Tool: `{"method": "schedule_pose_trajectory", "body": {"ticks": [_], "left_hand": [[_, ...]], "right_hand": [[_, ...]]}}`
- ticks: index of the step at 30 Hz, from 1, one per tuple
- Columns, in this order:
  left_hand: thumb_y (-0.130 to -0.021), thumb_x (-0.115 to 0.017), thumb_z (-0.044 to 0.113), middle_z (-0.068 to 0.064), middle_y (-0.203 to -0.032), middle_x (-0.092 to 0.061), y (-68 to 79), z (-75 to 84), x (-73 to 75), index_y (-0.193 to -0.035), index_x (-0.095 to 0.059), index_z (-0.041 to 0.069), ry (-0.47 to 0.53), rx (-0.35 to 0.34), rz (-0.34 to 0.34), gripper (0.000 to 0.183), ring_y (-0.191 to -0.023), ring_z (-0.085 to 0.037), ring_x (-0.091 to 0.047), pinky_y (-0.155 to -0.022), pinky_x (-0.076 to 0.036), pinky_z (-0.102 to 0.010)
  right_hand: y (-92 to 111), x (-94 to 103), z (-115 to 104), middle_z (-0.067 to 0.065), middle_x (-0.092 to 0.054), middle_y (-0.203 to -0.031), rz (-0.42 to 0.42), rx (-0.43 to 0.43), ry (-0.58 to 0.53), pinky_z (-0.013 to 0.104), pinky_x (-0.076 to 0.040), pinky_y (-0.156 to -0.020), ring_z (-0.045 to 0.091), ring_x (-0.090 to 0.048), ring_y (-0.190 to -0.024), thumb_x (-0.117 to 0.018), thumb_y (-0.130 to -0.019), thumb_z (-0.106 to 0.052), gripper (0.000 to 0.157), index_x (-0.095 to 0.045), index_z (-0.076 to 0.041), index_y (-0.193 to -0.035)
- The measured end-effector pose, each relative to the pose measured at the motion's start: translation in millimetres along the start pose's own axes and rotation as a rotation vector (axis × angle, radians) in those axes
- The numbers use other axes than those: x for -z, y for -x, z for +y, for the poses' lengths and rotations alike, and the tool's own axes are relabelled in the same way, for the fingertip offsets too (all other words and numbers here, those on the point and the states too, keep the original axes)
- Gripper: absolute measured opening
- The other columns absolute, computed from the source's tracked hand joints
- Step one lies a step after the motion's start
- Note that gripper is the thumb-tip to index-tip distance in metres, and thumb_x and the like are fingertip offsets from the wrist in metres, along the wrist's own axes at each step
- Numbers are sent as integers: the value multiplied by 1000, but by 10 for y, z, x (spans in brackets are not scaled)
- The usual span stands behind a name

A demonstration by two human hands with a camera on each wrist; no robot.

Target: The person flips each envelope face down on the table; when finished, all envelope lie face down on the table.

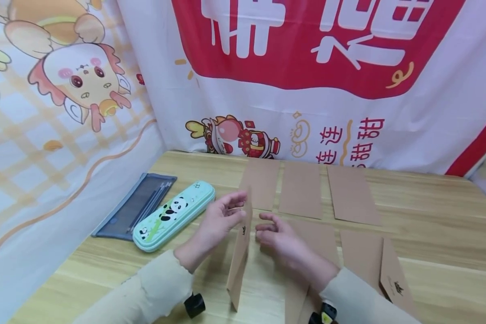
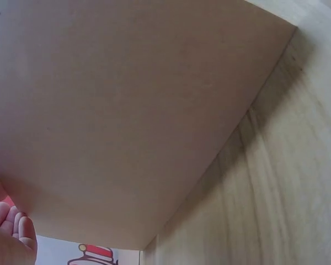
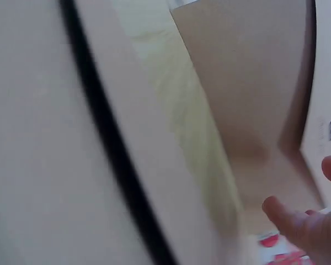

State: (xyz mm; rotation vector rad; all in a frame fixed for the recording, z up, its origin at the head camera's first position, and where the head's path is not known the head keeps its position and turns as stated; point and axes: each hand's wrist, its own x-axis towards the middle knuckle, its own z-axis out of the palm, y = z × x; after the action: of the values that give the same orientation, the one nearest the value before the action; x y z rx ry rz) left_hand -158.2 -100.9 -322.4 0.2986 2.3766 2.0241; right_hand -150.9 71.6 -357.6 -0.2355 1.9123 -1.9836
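A brown kraft envelope [image 1: 240, 258] stands on its edge above the wooden table, its flap folded out and a small black print near the fold. My left hand [image 1: 218, 218] pinches its far upper edge between thumb and fingers. The left wrist view shows the envelope's plain broad face [image 2: 132, 121], with the left fingertips [image 2: 26, 229] at its edge. Just to the right, my right hand [image 1: 285, 240] hovers with loosely bent fingers and holds nothing. In the right wrist view, its thumb and fingers [image 3: 298, 223] are apart, near the envelope's flap side [image 3: 243, 77].
Several flat brown envelopes [image 1: 301, 189] lie along the back, and more [image 1: 358, 252] at the front right, one with a raised printed flap [image 1: 397, 279]. A mint panda pencil case [image 1: 174, 215] and a blue mesh pouch [image 1: 125, 209] lie left. Printed cloth [image 1: 158, 99] hangs behind.
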Motion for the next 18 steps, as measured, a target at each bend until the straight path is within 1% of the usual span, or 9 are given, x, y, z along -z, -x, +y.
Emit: {"method": "schedule_pose_trajectory", "body": {"ticks": [1,3,5,8,11,13,16,18], "left_hand": [[-83,-59,-5,-18,-127,-54,-2,-2,-18,-128,-50,0,7,1,-6,47,-116,-31,-51,-93,-48,-33],[-83,-59,-4,-18,-126,-54,-5,-10,-47,-129,-50,1,25,5,-12,46,-116,-31,-50,-93,-48,-33],[-84,-58,-4,-18,-126,-54,2,-19,-48,-128,-51,1,29,-1,-5,45,-115,-31,-50,-94,-47,-34],[-85,-58,-2,-18,-126,-54,8,-32,-48,-128,-51,1,31,-17,-2,43,-115,-28,-51,-97,-45,-36],[-86,-57,-2,-17,-127,-54,14,-43,-49,-128,-50,0,31,-33,-5,42,-115,-27,-50,-98,-44,-37],[-87,-56,-2,-16,-128,-53,25,-47,-46,-129,-50,0,41,-32,-8,42,-115,-28,-49,-98,-44,-37],[-88,-55,-1,-15,-128,-53,36,-59,-37,-130,-49,1,49,-26,-6,42,-115,-29,-48,-98,-43,-38],[-88,-55,0,-14,-127,-54,40,-66,-33,-130,-49,2,45,-24,0,42,-114,-29,-48,-98,-42,-38]], "right_hand": [[39,1,-40,31,-48,-124,23,27,48,44,-47,-94,36,-55,-106,-52,-89,-3,51,-33,5,-136],[112,-17,-123,29,-55,-113,60,83,152,41,-52,-86,34,-59,-95,-54,-90,-7,49,-37,5,-134],[155,-74,-195,25,-59,-100,65,128,230,38,-55,-75,26,-61,-80,-56,-91,-12,49,-39,4,-134],[188,-169,-258,14,-60,-83,59,150,307,30,-53,-58,16,-56,-62,-60,-89,-21,56,-39,2,-135],[189,-250,-262,7,-57,-71,51,138,331,26,-47,-48,12,-51,-53,-63,-87,-28,62,-39,-2,-138],[184,-290,-246,4,-54,-65,50,129,326,24,-43,-44,11,-49,-48,-64,-86,-30,64,-39,-5,-138],[171,-331,-214,2,-52,-58,47,114,294,21,-39,-40,10,-46,-43,-65,-85,-32,65,-40,-7,-139],[161,-345,-195,1,-52,-56,42,110,269,20,-38,-40,10,-45,-41,-65,-85,-31,65,-39,-8,-139]]}}
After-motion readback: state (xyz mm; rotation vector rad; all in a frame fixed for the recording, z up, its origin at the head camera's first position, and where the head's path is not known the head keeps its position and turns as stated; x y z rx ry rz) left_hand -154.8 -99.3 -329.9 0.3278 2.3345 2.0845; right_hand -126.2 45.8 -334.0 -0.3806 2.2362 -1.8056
